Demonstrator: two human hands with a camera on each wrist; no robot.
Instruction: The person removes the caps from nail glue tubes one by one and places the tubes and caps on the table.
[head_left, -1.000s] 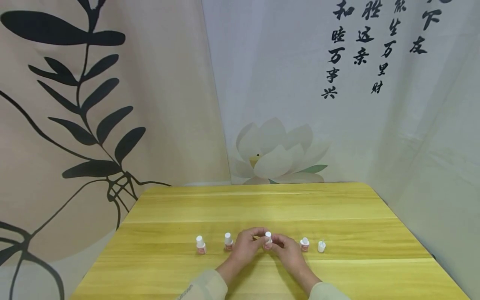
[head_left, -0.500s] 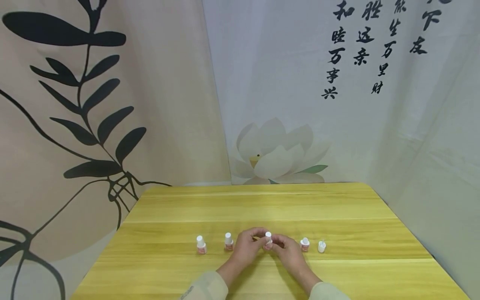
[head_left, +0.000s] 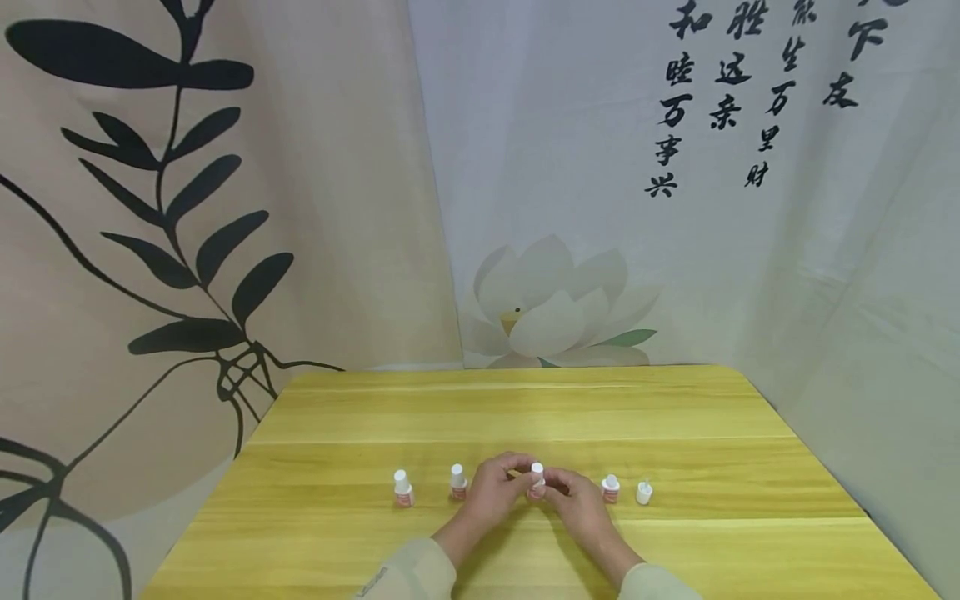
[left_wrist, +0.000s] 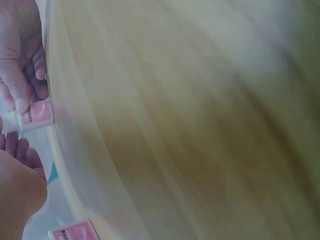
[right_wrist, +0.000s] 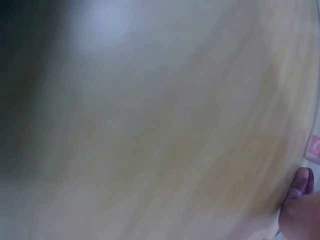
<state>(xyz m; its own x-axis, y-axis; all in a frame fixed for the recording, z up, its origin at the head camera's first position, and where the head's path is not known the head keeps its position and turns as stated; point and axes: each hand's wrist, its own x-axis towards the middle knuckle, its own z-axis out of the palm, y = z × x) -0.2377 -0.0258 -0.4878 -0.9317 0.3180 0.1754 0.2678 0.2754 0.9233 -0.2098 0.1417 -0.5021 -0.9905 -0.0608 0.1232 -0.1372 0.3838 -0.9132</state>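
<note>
Both hands meet over a small white bottle [head_left: 537, 483] with a pink label, held upright near the table's middle. My left hand [head_left: 491, 492] has its thumb and fingers at the white cap [head_left: 537, 468]. My right hand [head_left: 581, 504] grips the bottle's body, its thumb on the pink label [left_wrist: 37, 112] in the left wrist view. Fingers hide part of the bottle. At the right edge of the right wrist view show a hand [right_wrist: 300, 210] and a pink label [right_wrist: 314, 147]; I cannot tell which bottle that is.
On the wooden table [head_left: 525, 417], two capped bottles, one far left [head_left: 403, 489] and one nearer [head_left: 458, 483], stand left of the hands. Right of them stand another bottle [head_left: 611, 489] with a shorter white top and a loose white cap [head_left: 644, 493]. Printed cloth [head_left: 360, 208] hangs behind.
</note>
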